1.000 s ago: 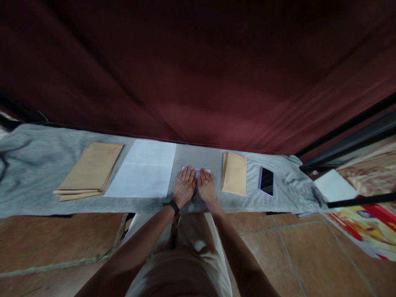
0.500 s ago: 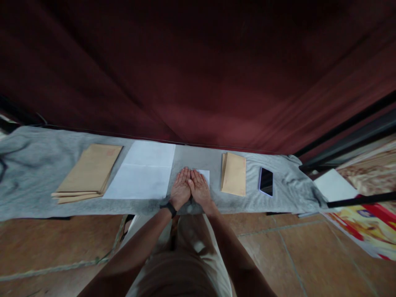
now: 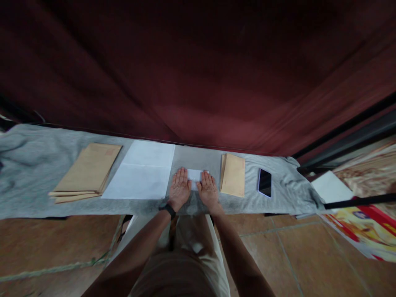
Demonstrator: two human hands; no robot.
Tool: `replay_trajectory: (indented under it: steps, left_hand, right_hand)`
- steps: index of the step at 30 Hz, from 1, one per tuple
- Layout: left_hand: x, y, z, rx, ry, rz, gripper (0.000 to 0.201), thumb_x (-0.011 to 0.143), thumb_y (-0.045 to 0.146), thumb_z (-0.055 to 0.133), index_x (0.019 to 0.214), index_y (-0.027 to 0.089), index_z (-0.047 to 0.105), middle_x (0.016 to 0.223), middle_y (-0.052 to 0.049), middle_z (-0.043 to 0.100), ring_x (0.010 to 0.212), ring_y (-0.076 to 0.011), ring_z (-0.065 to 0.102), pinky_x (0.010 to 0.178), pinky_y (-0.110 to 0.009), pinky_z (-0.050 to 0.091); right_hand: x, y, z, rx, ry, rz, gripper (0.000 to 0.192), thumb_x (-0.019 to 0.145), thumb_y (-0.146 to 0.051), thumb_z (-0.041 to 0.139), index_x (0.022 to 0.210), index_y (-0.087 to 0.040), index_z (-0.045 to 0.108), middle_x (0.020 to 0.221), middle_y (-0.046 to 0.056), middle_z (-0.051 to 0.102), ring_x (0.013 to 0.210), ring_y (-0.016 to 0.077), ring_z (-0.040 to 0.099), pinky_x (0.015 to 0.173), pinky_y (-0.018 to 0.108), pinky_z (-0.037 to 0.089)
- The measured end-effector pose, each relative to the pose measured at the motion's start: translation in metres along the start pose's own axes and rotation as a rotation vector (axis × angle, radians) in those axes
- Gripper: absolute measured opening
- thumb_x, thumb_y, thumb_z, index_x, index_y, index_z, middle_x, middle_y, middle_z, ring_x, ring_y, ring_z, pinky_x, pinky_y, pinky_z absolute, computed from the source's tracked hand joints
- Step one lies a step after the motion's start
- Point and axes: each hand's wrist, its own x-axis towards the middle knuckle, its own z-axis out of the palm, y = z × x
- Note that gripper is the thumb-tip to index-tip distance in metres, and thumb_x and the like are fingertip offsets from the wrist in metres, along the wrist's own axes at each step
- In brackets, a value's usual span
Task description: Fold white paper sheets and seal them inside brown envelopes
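A small folded white paper lies on the grey cloth in front of me. My left hand, with a dark band on the wrist, rests flat on the paper's left end. My right hand presses flat on its right end. A strip of the paper shows between the two hands. Both palms face down with the fingers stretched out and nothing gripped.
A white sheet lies left of my hands, and a stack of brown envelopes further left. A smaller brown envelope stack and a dark phone lie to the right. A dark red curtain hangs behind.
My hands were close together over the folded paper half a second ago; now they have slid apart toward its two ends, uncovering its middle.
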Motion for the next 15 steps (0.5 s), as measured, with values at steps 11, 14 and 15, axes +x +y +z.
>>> replay_trajectory:
  steps: [11, 14, 15]
  left_hand:
    - [-0.0027, -0.0042, -0.0046, -0.162, 0.051, -0.056, 0.059, 0.098, 0.028, 0.039, 0.150, 0.002, 0.041, 0.159, -0.022, 0.039, 0.151, -0.0321, 0.032, 0.123, -0.049, 0.027]
    - [0.0015, -0.0038, -0.0082, -0.332, 0.031, -0.141, 0.058, 0.091, 0.018, 0.045, 0.147, 0.004, 0.046, 0.155, -0.022, 0.045, 0.147, -0.0320, 0.039, 0.122, -0.049, 0.030]
    - [0.0033, -0.0032, -0.0100, -0.419, 0.024, -0.194, 0.058, 0.088, 0.016, 0.047, 0.145, 0.005, 0.047, 0.153, -0.022, 0.048, 0.146, -0.0321, 0.041, 0.121, -0.049, 0.031]
  right_hand:
    - [-0.0076, 0.0027, 0.0021, -0.026, 0.082, 0.044, 0.059, 0.107, -0.040, 0.039, 0.153, -0.004, 0.038, 0.156, 0.024, 0.043, 0.147, 0.0308, 0.037, 0.117, 0.050, 0.032]
    - [-0.0073, 0.0020, 0.0029, -0.028, 0.078, 0.045, 0.060, 0.107, -0.041, 0.038, 0.153, -0.003, 0.038, 0.155, 0.024, 0.043, 0.146, 0.0312, 0.038, 0.117, 0.051, 0.032]
    - [-0.0071, 0.0017, 0.0029, -0.027, 0.074, 0.049, 0.060, 0.107, -0.041, 0.038, 0.153, -0.003, 0.038, 0.155, 0.025, 0.043, 0.146, 0.0314, 0.038, 0.117, 0.050, 0.032]
